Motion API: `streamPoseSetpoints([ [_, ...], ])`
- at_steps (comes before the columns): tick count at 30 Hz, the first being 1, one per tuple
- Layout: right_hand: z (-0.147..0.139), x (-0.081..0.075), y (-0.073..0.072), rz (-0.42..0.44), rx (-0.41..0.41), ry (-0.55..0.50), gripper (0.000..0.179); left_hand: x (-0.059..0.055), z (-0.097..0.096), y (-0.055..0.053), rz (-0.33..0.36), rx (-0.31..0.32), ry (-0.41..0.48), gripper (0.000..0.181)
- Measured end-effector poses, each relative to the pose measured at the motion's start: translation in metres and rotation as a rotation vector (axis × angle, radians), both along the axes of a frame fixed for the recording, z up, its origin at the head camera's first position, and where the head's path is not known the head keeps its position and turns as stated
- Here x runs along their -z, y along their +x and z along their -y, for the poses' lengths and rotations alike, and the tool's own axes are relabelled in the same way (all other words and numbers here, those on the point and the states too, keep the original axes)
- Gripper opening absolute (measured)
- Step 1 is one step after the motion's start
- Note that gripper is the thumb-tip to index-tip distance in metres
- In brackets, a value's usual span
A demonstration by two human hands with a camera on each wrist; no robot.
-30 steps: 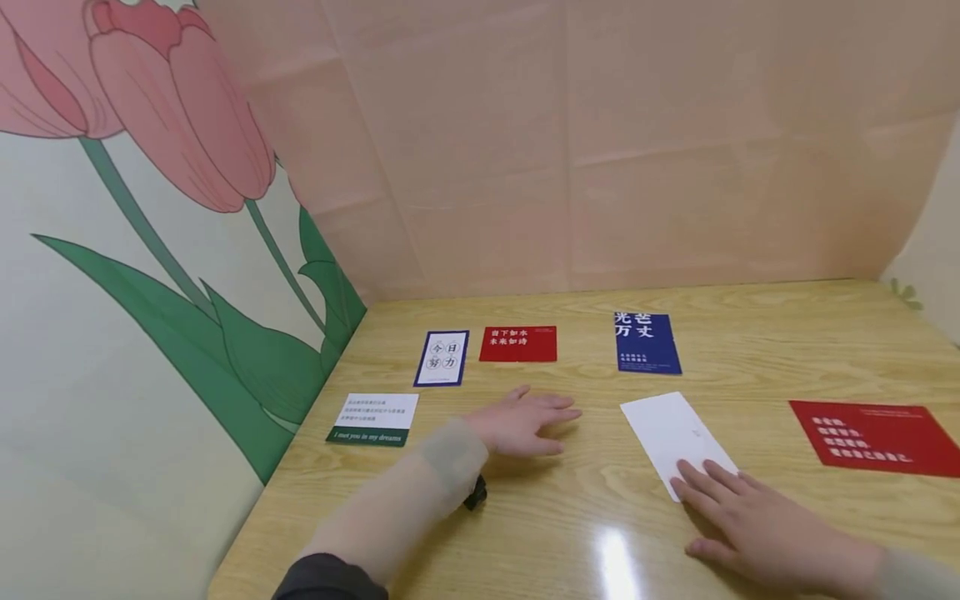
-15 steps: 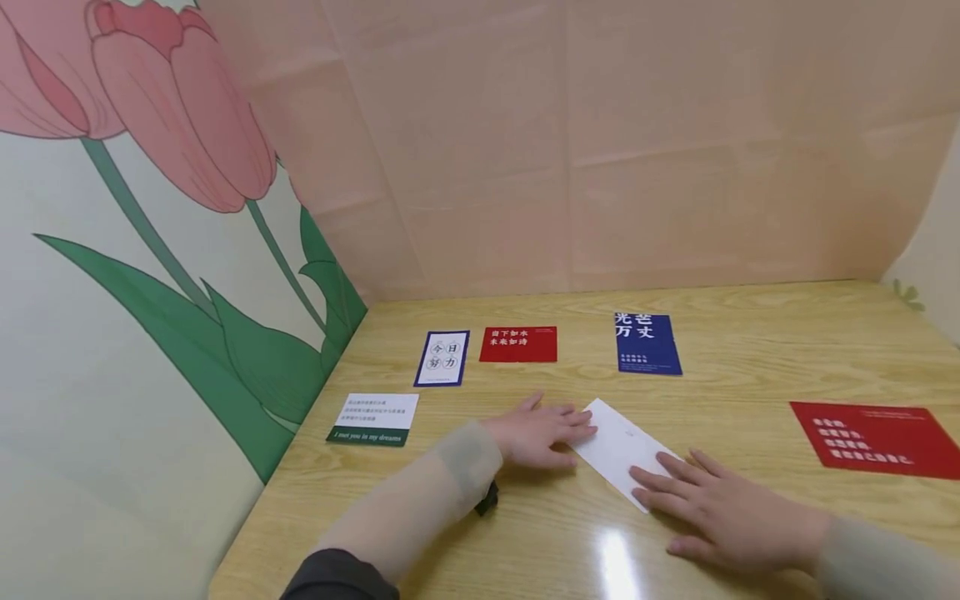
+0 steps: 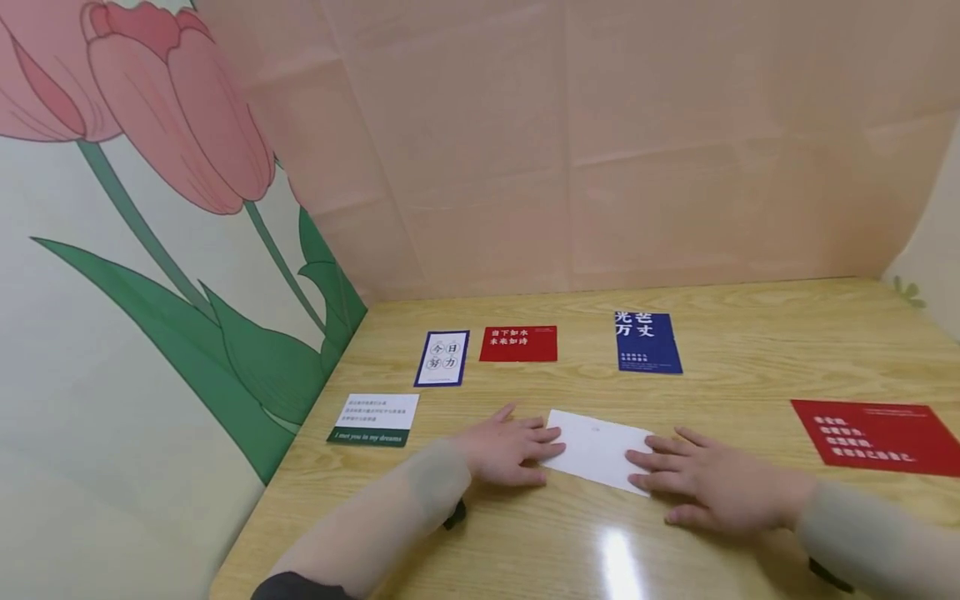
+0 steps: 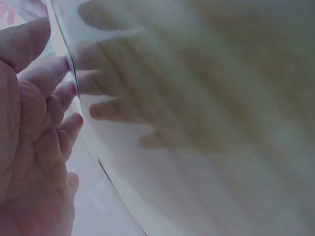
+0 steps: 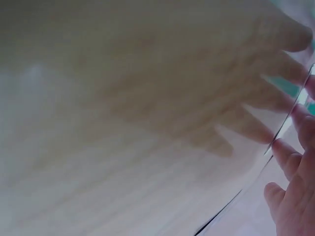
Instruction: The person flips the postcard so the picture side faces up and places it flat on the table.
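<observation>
A white card [image 3: 592,450], blank but for a small mark near its far edge, lies on the wooden table between both hands. The fingertips of my left hand [image 3: 508,450] rest on its left end, fingers spread and nearly straight. On its right end lie the extended fingers of my right hand [image 3: 720,483], with the thumb out to the side on the table. In the left wrist view the left hand [image 4: 39,137] touches the glossy surface, which mirrors its fingers. The right wrist view has the right hand [image 5: 298,172] reaching the surface with its fingertips.
Toward the back of the wooden table [image 3: 555,542] lie a blue-bordered card [image 3: 442,358], a small red card [image 3: 518,344] and a blue card [image 3: 648,343]. A white-and-green card [image 3: 373,420] is at the left, a larger red card [image 3: 877,436] at the right. A pinkish sheet hangs behind.
The white card has slid left under my right hand and turned from slanted to nearly crosswise. My left hand, off the card at first, now touches its left end. The other cards have stayed put.
</observation>
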State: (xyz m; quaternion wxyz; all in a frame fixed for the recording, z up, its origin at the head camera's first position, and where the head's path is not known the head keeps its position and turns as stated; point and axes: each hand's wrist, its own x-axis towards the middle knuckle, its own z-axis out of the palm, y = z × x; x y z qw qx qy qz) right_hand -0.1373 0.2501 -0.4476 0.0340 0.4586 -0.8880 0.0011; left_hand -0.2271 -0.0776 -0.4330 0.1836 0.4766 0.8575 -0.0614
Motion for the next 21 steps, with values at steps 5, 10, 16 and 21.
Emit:
streamPoseSetpoints([
  [5,-0.006,0.0,-0.012,-0.034,0.034,-0.022,0.05,-0.001,0.011,0.007,0.032,-0.019,0.018,0.056],
  [10,-0.003,-0.004,-0.019,0.018,0.067,-0.05,0.049,-0.002,0.016,0.008,0.066,-0.049,0.048,0.055],
  [16,0.005,-0.014,-0.021,0.171,0.152,-0.049,0.051,-0.003,0.016,0.004,0.075,-0.079,0.067,0.053],
  [21,0.009,-0.019,-0.019,0.176,0.165,-0.062,0.048,-0.002,0.014,0.001,0.094,-0.106,0.1,0.049],
])
